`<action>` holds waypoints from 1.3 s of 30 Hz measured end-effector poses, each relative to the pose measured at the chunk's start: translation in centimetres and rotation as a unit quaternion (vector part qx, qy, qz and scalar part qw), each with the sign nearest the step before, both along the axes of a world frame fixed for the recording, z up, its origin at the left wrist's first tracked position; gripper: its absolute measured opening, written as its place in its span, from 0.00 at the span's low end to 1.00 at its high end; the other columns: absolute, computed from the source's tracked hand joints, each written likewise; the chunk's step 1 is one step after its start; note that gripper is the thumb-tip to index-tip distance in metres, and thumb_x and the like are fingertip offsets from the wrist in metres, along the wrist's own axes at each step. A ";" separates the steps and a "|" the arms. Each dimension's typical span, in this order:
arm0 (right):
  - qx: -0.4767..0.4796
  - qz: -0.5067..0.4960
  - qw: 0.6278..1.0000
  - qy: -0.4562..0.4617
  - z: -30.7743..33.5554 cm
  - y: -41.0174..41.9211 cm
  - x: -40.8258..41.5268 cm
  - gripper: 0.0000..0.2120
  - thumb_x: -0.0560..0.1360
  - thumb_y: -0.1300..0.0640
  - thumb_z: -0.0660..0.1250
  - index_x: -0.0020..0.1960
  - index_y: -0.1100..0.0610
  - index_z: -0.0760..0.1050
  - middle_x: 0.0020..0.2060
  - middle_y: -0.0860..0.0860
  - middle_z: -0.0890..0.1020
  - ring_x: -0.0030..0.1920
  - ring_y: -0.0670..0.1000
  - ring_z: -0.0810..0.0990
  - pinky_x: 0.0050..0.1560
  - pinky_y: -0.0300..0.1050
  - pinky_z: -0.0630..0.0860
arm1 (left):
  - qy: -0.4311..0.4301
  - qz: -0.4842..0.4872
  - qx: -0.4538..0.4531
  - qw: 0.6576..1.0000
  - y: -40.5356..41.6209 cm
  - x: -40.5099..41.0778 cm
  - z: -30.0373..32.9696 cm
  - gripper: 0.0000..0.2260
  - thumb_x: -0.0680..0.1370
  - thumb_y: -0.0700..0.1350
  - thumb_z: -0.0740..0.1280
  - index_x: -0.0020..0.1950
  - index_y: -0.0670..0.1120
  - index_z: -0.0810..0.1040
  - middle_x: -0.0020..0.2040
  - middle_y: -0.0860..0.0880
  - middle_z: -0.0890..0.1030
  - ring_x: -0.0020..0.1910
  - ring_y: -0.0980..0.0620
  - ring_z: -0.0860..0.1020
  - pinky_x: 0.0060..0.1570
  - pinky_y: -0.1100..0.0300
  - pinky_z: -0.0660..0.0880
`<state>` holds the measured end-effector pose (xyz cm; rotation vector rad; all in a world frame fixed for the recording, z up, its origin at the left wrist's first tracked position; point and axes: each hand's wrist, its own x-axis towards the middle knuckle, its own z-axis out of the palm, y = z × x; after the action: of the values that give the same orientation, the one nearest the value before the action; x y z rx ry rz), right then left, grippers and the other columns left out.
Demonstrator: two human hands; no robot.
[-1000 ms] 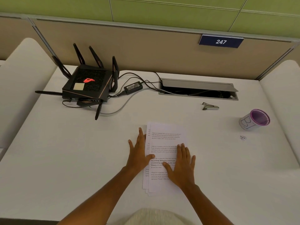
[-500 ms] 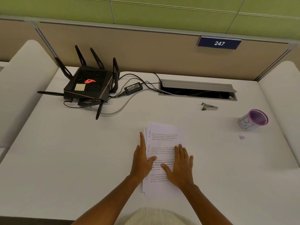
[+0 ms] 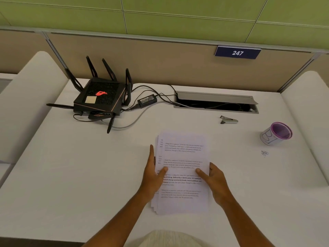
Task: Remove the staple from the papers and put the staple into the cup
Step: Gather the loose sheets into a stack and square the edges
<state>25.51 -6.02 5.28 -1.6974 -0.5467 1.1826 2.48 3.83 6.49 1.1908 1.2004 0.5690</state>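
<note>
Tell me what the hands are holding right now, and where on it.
The stack of papers: left hand grips its left edge, right hand its right edge, thumbs on the top sheet, about mid-height. The stack appears to lie on the desk.

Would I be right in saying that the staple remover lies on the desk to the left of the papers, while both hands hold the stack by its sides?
Not quite. In the head view the staple remover lies to the right of the papers, beyond them and near the cable tray. The rest holds: the left hand and right hand hold the stack by its sides.
</note>
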 end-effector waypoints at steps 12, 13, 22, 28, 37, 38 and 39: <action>0.038 -0.054 0.996 -0.058 3.2 1.7 -1.9 0.11 0.79 0.59 0.73 0.59 0.50 0.80 0.54 0.49 0.88 0.51 0.51 0.88 0.52 0.54 0.86 | -0.010 0.069 0.032 0.997 0.7 1.1 2.7 0.33 0.81 0.39 0.72 0.80 0.59 0.61 0.69 0.49 0.80 0.59 0.50 0.84 0.46 0.59 0.86; 0.051 -0.058 0.995 -0.063 3.8 2.0 -1.9 0.11 0.78 0.60 0.73 0.59 0.50 0.80 0.53 0.48 0.88 0.51 0.51 0.88 0.53 0.54 0.86 | -0.020 0.079 0.044 0.996 1.0 1.1 3.4 0.32 0.81 0.39 0.72 0.79 0.58 0.62 0.67 0.49 0.81 0.59 0.51 0.85 0.46 0.60 0.86; 0.140 -0.081 0.980 -0.117 7.2 3.4 -2.4 0.21 0.80 0.61 0.71 0.70 0.47 0.73 0.58 0.43 0.84 0.59 0.46 0.83 0.58 0.43 0.81 | -0.071 0.080 0.140 0.984 2.3 2.0 6.9 0.34 0.81 0.36 0.71 0.81 0.54 0.60 0.68 0.56 0.77 0.68 0.61 0.78 0.59 0.67 0.81; 0.089 -0.073 0.983 -0.144 4.8 3.4 -4.0 0.20 0.81 0.61 0.69 0.66 0.42 0.68 0.59 0.41 0.80 0.62 0.48 0.79 0.65 0.50 0.79 | -0.013 0.070 0.132 0.989 0.9 2.2 4.6 0.37 0.81 0.36 0.72 0.80 0.59 0.55 0.72 0.50 0.71 0.70 0.55 0.70 0.52 0.83 0.72; 0.099 -0.075 0.982 -0.141 4.8 3.9 -4.4 0.13 0.85 0.59 0.63 0.67 0.48 0.69 0.57 0.44 0.80 0.57 0.46 0.81 0.43 0.31 0.81 | -0.015 0.087 0.126 0.988 1.3 2.5 4.8 0.25 0.83 0.41 0.70 0.71 0.62 0.62 0.62 0.58 0.74 0.58 0.61 0.76 0.45 0.79 0.77; 0.095 -0.074 0.983 -0.141 4.6 3.7 -4.7 0.14 0.85 0.59 0.63 0.67 0.46 0.69 0.57 0.42 0.80 0.57 0.45 0.81 0.43 0.29 0.80 | -0.010 0.088 0.120 0.989 1.1 2.3 4.5 0.24 0.83 0.43 0.71 0.70 0.62 0.64 0.61 0.59 0.75 0.58 0.60 0.76 0.43 0.78 0.77; 0.089 -0.070 0.984 -0.141 4.4 3.5 -4.9 0.14 0.85 0.59 0.63 0.67 0.45 0.68 0.57 0.41 0.79 0.57 0.44 0.80 0.43 0.29 0.79 | -0.008 0.090 0.112 0.990 0.8 2.2 4.1 0.22 0.82 0.45 0.71 0.70 0.62 0.67 0.60 0.58 0.76 0.58 0.59 0.77 0.43 0.77 0.77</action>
<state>20.65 -2.55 9.72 -1.7280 -0.6722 0.7749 4.67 4.68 10.62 1.2694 1.2618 0.8650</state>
